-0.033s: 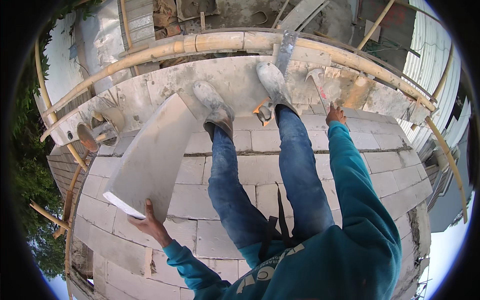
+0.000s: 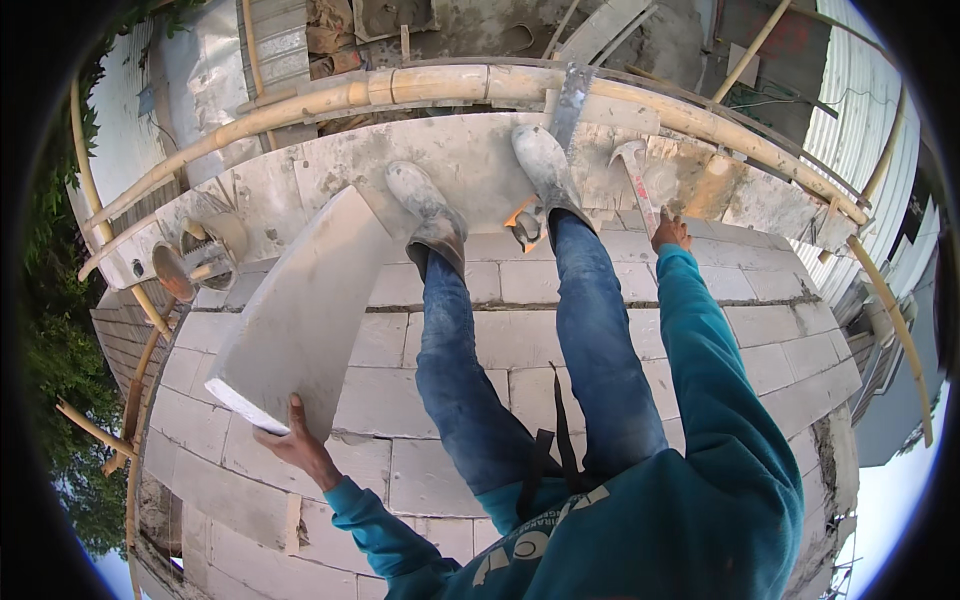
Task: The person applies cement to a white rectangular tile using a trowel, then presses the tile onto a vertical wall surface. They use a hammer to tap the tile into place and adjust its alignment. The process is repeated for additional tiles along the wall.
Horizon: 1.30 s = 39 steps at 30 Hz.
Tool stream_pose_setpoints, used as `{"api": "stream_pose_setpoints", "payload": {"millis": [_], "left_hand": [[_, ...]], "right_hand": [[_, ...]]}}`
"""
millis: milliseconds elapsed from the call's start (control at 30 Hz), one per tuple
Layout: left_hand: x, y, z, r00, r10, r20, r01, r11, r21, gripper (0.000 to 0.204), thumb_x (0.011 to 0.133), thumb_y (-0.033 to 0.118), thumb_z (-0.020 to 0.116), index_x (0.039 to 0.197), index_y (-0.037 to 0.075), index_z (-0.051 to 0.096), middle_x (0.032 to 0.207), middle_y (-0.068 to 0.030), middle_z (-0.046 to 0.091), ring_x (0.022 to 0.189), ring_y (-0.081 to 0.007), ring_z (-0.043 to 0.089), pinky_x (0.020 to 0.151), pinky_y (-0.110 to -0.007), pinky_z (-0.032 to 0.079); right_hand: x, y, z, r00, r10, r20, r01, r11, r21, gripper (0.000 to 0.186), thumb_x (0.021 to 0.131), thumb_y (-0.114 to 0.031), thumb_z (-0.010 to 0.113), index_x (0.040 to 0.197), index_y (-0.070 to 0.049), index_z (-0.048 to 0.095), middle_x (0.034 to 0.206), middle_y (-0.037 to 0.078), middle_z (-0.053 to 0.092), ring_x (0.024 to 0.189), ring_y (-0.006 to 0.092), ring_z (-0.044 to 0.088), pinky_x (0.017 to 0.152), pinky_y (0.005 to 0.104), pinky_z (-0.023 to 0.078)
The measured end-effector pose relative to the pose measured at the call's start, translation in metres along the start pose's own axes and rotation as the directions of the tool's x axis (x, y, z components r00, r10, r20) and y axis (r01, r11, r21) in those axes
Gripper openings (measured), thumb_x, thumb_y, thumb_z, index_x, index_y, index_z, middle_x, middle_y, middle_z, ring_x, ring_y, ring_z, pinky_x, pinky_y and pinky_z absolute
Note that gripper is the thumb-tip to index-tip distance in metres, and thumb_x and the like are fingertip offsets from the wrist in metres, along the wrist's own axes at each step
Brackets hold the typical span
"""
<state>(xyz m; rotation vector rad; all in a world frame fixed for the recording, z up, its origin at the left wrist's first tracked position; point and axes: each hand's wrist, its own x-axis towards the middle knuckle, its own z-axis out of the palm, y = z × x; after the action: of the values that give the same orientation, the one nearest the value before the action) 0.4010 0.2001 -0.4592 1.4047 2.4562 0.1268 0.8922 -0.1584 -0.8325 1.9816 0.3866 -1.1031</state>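
My left hand (image 2: 297, 450) holds the near lower corner of a large pale lightweight concrete block (image 2: 300, 305), thumb on its broad face, fingers partly hidden behind the edge. The block stands tilted, its far end near the plank walkway. My right hand (image 2: 672, 233) rests at the top of the block wall (image 2: 440, 478) with fingers apart. Beside it is the handle end of a claw hammer (image 2: 637, 178), whose head lies toward the walkway. Between my boots sits an orange and grey tool (image 2: 526, 223), partly hidden by my leg.
A mortar-stained plank walkway (image 2: 330, 160) runs under my boots, with a bamboo rail (image 2: 420, 85) beyond. A hand saw (image 2: 572, 100) leans against the rail. To the left is a bucket (image 2: 226, 235) with a tool in it. Bamboo poles (image 2: 895, 340) stand at the sides.
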Motion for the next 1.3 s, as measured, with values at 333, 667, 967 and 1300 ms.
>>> {"api": "stream_pose_setpoints", "payload": {"millis": [333, 667, 967, 1300], "left_hand": [[-0.010, -0.001, 0.006, 0.993, -0.060, -0.099, 0.070, 0.993, 0.097, 0.085, 0.065, 0.038, 0.089, 0.128, 0.001, 0.045, 0.117, -0.0204, 0.060, 0.111, -0.0391, 0.058, 0.095, -0.047, 0.046], [-0.051, -0.024, 0.005, 0.987, 0.016, -0.160, -0.025, 0.998, -0.056, 0.076, 0.062, 0.031, 0.085, 0.121, 0.002, 0.046, 0.112, -0.0171, 0.054, 0.106, -0.0386, 0.054, 0.086, -0.050, 0.046], [-0.087, -0.058, -0.004, 0.975, -0.025, -0.219, -0.019, 0.980, -0.196, 0.074, 0.063, 0.029, 0.081, 0.123, 0.001, 0.048, 0.116, -0.0180, 0.055, 0.107, -0.0367, 0.055, 0.091, -0.046, 0.043], [-0.125, -0.101, 0.009, 0.960, -0.071, -0.272, -0.023, 0.944, -0.329, 0.076, 0.058, 0.023, 0.079, 0.125, 0.002, 0.050, 0.126, -0.0179, 0.053, 0.119, -0.0353, 0.051, 0.103, -0.045, 0.038]], "right_hand": [[-0.052, -0.005, -0.102, 0.792, -0.505, -0.343, 0.609, 0.622, 0.493, 0.059, 0.084, -0.019, 0.055, 0.141, -0.006, 0.049, 0.116, 0.026, 0.065, 0.109, 0.0405, 0.062, 0.097, 0.0460, 0.047], [-0.252, -0.096, -0.252, 0.446, -0.872, -0.202, 0.727, 0.221, 0.650, 0.057, 0.094, -0.021, 0.056, 0.146, -0.004, 0.039, 0.120, 0.018, 0.063, 0.097, 0.0253, 0.067, 0.078, 0.0340, 0.055], [-0.399, -0.184, -0.255, 0.335, -0.932, 0.138, 0.737, 0.350, 0.578, 0.059, 0.097, -0.033, 0.055, 0.146, -0.005, 0.038, 0.125, 0.018, 0.059, 0.101, 0.0264, 0.065, 0.080, 0.0369, 0.056], [-0.519, -0.308, -0.194, 0.437, -0.834, 0.338, 0.695, 0.551, 0.461, 0.088, 0.093, -0.069, 0.044, 0.150, -0.004, 0.031, 0.148, 0.023, 0.040, 0.132, 0.0416, 0.044, 0.097, 0.0558, 0.047]]}}
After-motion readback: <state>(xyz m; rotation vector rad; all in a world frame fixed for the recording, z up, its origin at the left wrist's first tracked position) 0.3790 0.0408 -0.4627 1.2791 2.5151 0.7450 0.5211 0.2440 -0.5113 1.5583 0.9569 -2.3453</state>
